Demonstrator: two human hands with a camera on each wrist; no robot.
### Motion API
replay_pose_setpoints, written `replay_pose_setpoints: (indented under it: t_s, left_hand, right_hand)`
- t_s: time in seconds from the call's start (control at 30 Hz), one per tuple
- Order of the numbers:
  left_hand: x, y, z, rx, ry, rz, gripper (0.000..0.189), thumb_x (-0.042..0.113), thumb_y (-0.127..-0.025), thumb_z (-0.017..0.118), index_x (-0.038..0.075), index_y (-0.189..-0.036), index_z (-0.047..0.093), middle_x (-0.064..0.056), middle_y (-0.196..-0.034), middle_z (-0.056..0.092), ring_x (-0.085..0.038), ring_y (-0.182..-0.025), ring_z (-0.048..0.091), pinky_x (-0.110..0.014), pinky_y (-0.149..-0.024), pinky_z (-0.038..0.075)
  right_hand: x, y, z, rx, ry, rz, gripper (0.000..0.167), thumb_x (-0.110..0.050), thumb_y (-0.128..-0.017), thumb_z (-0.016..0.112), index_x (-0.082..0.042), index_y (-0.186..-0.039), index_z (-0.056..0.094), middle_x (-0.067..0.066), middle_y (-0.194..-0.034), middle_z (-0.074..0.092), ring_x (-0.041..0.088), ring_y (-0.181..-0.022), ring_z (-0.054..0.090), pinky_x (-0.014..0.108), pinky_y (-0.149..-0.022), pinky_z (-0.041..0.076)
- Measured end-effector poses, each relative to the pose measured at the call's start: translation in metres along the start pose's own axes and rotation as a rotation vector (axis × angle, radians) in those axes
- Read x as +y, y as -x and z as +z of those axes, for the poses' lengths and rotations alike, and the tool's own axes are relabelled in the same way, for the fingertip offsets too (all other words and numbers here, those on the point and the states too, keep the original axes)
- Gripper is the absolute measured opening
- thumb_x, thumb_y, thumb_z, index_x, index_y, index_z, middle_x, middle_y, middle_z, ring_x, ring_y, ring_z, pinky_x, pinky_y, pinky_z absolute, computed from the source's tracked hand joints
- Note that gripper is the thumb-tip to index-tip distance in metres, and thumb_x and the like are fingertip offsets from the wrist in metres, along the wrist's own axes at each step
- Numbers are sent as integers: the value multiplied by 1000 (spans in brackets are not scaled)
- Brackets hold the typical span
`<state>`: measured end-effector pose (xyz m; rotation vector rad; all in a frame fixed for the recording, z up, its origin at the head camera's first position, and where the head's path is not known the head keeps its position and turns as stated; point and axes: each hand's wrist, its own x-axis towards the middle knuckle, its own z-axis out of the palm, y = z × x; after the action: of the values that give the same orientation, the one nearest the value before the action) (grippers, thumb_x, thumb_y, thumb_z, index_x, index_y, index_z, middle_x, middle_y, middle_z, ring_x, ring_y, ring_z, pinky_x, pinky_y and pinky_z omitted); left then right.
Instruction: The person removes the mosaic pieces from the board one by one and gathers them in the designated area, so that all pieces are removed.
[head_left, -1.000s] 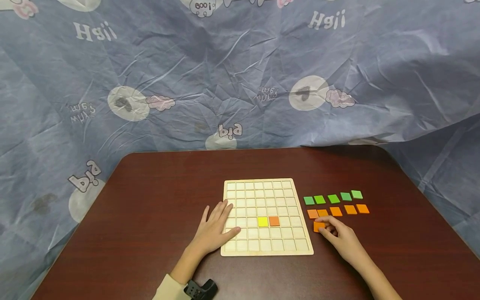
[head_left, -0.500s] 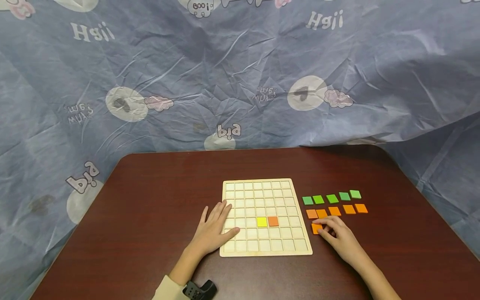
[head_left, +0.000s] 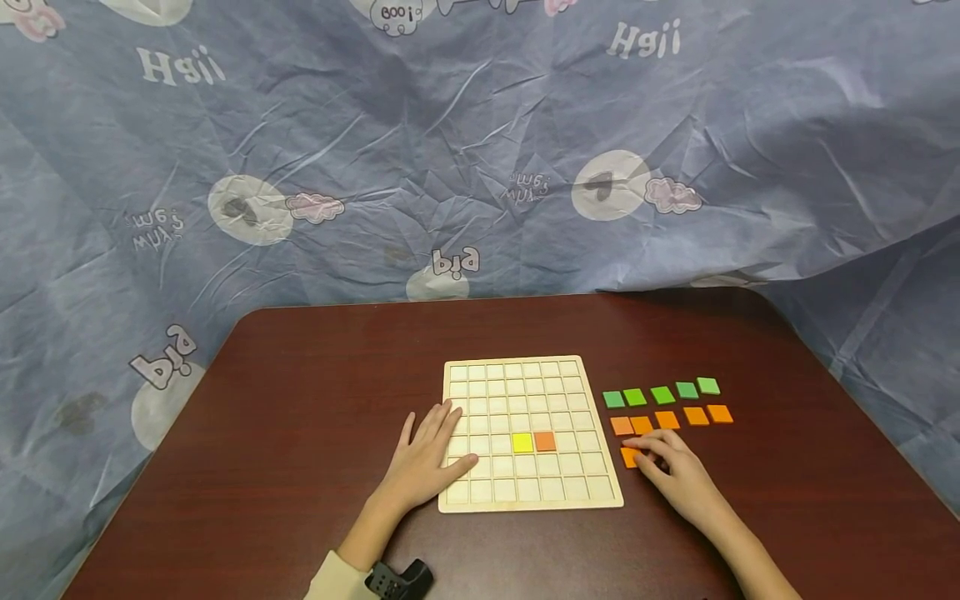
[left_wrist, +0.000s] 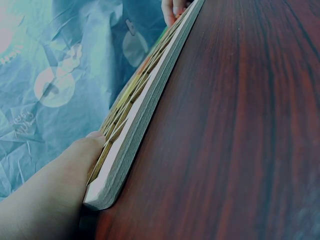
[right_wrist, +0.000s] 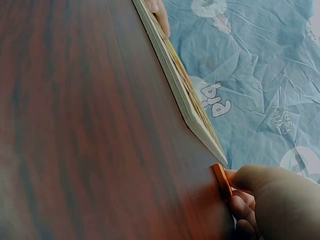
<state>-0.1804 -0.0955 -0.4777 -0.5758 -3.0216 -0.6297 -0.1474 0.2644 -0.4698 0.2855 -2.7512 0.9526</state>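
A pale wooden grid board (head_left: 480,372) lies on the dark table. My left hand (head_left: 422,467) rests flat on its left edge, fingers spread and thumb over the near cells. One yellow tile (head_left: 522,442) and one orange-red tile (head_left: 544,442) sit side by side in neighbouring cells. Just off the board's right edge, my right hand (head_left: 681,473) pinches a bright orange square tile (head_left: 628,457) between thumb and fingers, partly covering it. In the right wrist view this orange tile (right_wrist: 222,179) shows its thick edge, low at the table and near the board's corner.
Right of the board lie a row of green tiles (head_left: 662,395) and, nearer, a row of orange tiles (head_left: 667,419), which the right fingers almost reach. A black wrist device (head_left: 400,580) is on the left forearm. A printed blue-grey cloth (head_left: 360,150) hangs behind the table (head_left: 337,367).
The pinched orange tile has shifted slightly left toward the board, and the right index finger reaches further over it. The left hand stays in place on the board.
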Motion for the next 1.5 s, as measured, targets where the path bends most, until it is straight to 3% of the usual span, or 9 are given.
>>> replay_pose_setpoints:
  t_s: [0.33,0.63,0.8,1.03,1.27,1.5]
  left_hand:
    - [-3,-2,3,1,-3,8,78,66,-85,35,20,-146,21,2,-154,14,-16,-142,15,-49,-113,0]
    - [-5,-1,2,6,-11,9,77,65,-85,36,20,-146,20,1,-154,14,-16,-142,14,-49,-113,0]
    - [-4,-2,1,7,-7,7,77,65,-85,37,20,-146,21,1,-154,15,-17,-141,15,-49,-113,0]
    - [-3,-2,3,2,-4,-1,77,66,-85,36,20,-146,21,2,-154,15,-16,-142,15,-48,-113,0]
    - [-4,-1,4,9,-10,2,78,66,-85,36,20,-146,22,2,-153,16,-16,-141,16,-48,-113,1]
    - [-4,-2,3,11,-1,8,77,66,-85,37,20,-146,22,0,-154,16,-17,-141,15,-49,-113,1]
  right_hand:
    - [-6,-3,-2,56,-19,43,11,-13,-88,58,-13,-97,66,-3,-84,52,-2,-64,39,17,-55,37]
    - [-42,-12,4,106,-61,10,10,-6,-84,61,-9,-93,65,-5,-78,50,-2,-65,39,16,-56,37]
    - [-63,-23,17,82,-86,-26,12,-4,-83,62,-10,-93,66,-7,-75,50,-1,-66,39,16,-56,37]
    - [-84,-37,41,20,-130,-7,13,-8,-84,62,-11,-95,67,-6,-77,53,2,-69,44,17,-60,41]
    - [-86,-44,61,11,-170,23,15,-9,-83,64,-12,-97,68,-5,-80,54,3,-71,47,16,-62,43]
    - [-81,-44,70,-41,-110,55,18,-14,-82,66,-14,-100,67,-2,-95,58,5,-76,49,19,-66,42]
